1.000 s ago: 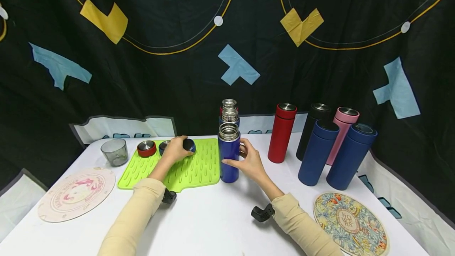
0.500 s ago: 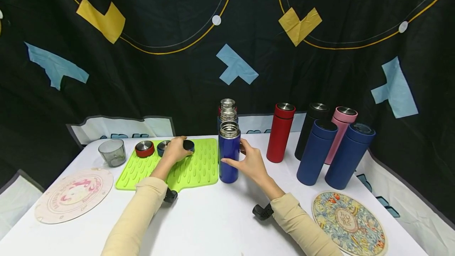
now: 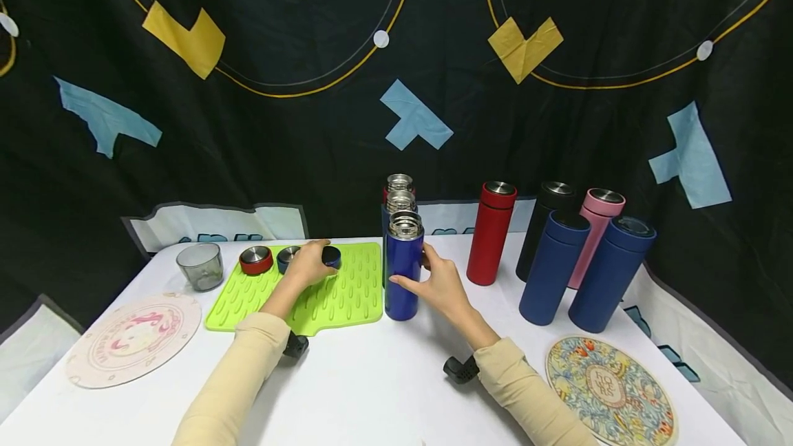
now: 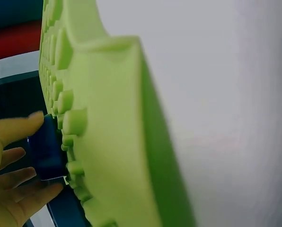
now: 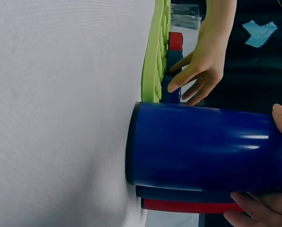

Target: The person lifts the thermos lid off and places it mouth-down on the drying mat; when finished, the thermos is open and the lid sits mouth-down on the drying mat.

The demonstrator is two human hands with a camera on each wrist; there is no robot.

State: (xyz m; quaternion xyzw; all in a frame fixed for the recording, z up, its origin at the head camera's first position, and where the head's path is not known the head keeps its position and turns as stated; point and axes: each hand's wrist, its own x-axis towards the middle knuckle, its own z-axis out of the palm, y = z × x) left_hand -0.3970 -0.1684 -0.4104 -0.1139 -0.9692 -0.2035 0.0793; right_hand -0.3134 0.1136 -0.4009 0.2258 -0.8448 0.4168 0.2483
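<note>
White table (image 3: 353, 391) bears a green mat (image 3: 356, 294); blue bottle (image 3: 401, 288) stands roughly upright just beside it, gripped by the right hand (image 3: 440, 282), capless bottles (image 3: 400, 201) close behind, so a careless push could topple them. Left hand (image 3: 304, 265) pinches the blue lid (image 3: 332, 258) on the mat; a loose pinch could let it slip.

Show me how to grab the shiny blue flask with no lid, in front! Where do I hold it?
Probably best round the middle of the shiny blue flask, from the right: it stands upright with smooth, straight sides, and the green mat lies to its left. Holding there also stays below the open steel neck.
</note>
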